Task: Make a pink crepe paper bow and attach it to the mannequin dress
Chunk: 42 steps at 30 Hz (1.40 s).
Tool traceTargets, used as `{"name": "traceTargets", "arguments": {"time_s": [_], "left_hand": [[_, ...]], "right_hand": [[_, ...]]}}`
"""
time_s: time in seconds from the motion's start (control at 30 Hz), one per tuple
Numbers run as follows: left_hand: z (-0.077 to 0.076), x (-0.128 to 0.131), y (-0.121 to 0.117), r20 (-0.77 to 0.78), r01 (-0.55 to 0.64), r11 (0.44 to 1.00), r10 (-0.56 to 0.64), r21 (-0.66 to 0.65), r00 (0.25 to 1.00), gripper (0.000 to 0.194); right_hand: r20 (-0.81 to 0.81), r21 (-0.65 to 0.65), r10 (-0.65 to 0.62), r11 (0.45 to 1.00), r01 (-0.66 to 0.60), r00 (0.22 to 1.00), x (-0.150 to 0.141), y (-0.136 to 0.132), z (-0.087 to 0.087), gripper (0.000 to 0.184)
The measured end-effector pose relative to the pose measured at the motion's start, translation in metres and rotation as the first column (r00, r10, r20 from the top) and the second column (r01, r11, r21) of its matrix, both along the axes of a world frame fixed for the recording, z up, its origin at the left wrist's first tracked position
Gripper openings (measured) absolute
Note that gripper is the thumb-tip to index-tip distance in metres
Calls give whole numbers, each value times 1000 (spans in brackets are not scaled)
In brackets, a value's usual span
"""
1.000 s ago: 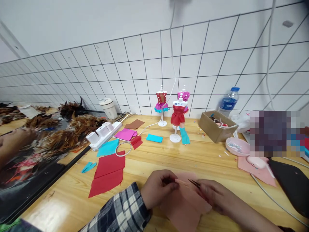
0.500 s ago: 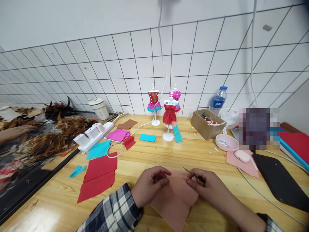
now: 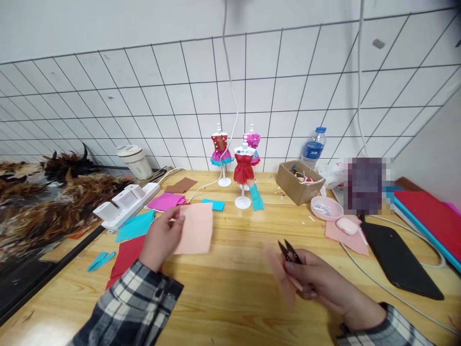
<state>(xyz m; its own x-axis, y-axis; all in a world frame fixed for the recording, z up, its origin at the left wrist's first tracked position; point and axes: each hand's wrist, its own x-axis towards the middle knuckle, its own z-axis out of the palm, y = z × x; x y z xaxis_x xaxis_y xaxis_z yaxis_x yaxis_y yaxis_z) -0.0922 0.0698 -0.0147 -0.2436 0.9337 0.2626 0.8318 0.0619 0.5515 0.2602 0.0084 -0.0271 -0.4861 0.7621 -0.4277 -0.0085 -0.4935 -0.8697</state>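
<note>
My left hand (image 3: pixel 163 235) pinches the edge of a light pink sheet (image 3: pixel 195 228), of crepe paper or thin cloth, held up above the table. Over the right front of the table, my right hand (image 3: pixel 317 276) grips black thread snips (image 3: pixel 289 252); their two pointed blades stand apart. A narrower pink piece (image 3: pixel 281 278), blurred by motion, hangs from the same hand. Near my left hand lie a red sheet (image 3: pixel 127 254), partly under my forearm, a folded turquoise sheet (image 3: pixel 135 226) and a magenta sheet (image 3: pixel 166 201).
Three small dress forms, one in a red dress (image 3: pixel 244 166), stand at the back beside a turquoise strip (image 3: pixel 256 197). Rightward are a cardboard box (image 3: pixel 295 185), a pink dish (image 3: pixel 327 209), a bottle (image 3: pixel 314 146) and a black phone (image 3: pixel 399 259). A white power strip (image 3: pixel 127 206) lies left.
The pink sheet has come apart into two pieces. My left hand has carried the larger one left and up; my right hand has moved right with the snips and the narrower piece.
</note>
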Motion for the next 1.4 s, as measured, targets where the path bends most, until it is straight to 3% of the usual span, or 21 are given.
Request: {"name": "traceTargets", "arguments": {"time_s": [0.07, 0.13, 0.2, 0.23, 0.27, 0.3, 0.37, 0.4, 0.47, 0.5, 0.53, 0.6, 0.67, 0.73, 0.87, 0.93, 1.03, 1.1, 1.17, 1.27, 1.4], "left_hand": [[4, -16, 8, -81, -57, 997, 61, 48, 995, 43], [6, -12, 5, -249, -20, 969, 83, 245, 965, 43], [5, 9, -10, -445, 286, 867, -85, 408, 892, 30], [3, 24, -19, -519, 550, 742, -319, 384, 793, 23], [0, 40, -28, -569, 762, 564, -530, 317, 629, 24], [-4, 55, -37, -593, 884, 401, -661, 239, 460, 23], [-13, 81, -51, -562, 965, 202, -785, 165, 260, 20], [-17, 90, -55, -485, 951, 183, -826, 250, 286, 24], [-23, 101, -58, -73, 799, 415, -868, 435, 491, 50], [-25, 104, -57, 160, 752, 521, -849, 404, 503, 75], [-26, 106, -56, 342, 755, 569, -815, 325, 467, 94], [-27, 109, -54, 540, 823, 548, -742, 149, 396, 106], [-27, 113, -54, 561, 839, 543, -704, 29, 436, 81], [-28, 115, -54, 484, 803, 594, -690, -47, 539, 49], [-29, 112, -53, 305, 786, 615, -737, -66, 603, 46], [-30, 109, -49, 280, 757, 651, -716, -64, 640, 43], [-30, 104, -43, 114, 602, 789, -591, -121, 798, 34], [-29, 101, -40, -56, 510, 847, -522, -147, 851, 28], [-29, 99, -39, -141, 490, 853, -515, -178, 845, 26], [-28, 96, -39, -162, 460, 868, -490, -188, 857, 20], [-24, 89, -40, -222, 415, 910, -405, -3, 887, 21]], "right_hand": [[-7, -53, 66, 996, -67, 998, -4, 0, -5, 55], [64, 22, 105, 994, -106, 992, -8, 4, -12, 52], [220, 210, 71, 970, -119, 973, -12, 10, -19, 49], [304, 310, 26, 942, -124, 952, -13, 13, -23, 48], [362, 394, -26, 910, -127, 932, -13, 15, -25, 47], [380, 444, -62, 888, -123, 923, -12, 16, -26, 45], [311, 395, -14, 912, -116, 950, -9, 15, -26, 45], [234, 316, 53, 940, -127, 971, -8, 13, -24, 46], [85, 170, 174, 968, -187, 981, -6, 8, -20, 49], [42, 147, 216, 964, -220, 975, -6, 6, -17, 50], [20, 167, 238, 957, -238, 971, -7, 5, -16, 50], [19, 275, 207, 940, -204, 978, -10, 4, -14, 47], [36, 361, 116, 925, -121, 993, -13, 6, -14, 43], [58, 395, 42, 917, -62, 997, -15, 9, -17, 41], [229, 489, -67, 871, -56, 971, -14, 12, -26, 40], [402, 578, -232, 815, -49, 886, -10, 15, -31, 39], [594, 677, -471, 730, -90, 652, 1, 21, -36, 42], [611, 747, -582, 649, -146, 536, 10, 26, -35, 41], [517, 846, -708, 508, -162, 481, 18, 30, -32, 40], [305, 952, -844, 280, -121, 441, 25, 29, -23, 39], [61, 998, -902, 46, -47, 428, 24, 17, -16, 38]]}}
